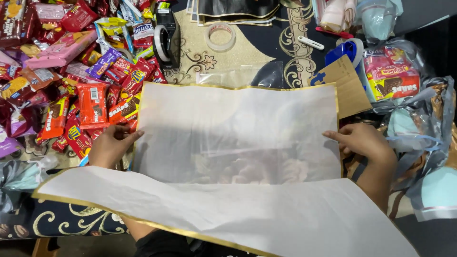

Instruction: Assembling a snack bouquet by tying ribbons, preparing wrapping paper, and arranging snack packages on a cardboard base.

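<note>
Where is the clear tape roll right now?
In the head view, the clear tape roll lies top centre on the patterned cloth, just right of the black tape dispenser.

The sheet [238,128] I hold is a big white one, thin enough that dim shapes show through its lower middle, with a narrow gold edge along its top and sides. It stands spread flat and wide before me, slightly rippled. My left hand [112,145] pinches its left edge, my right hand [364,142] its right edge. Its near part folds over toward me as a broad white flap [228,214] with a gold-trimmed edge running slantwise across my lap.
</note>
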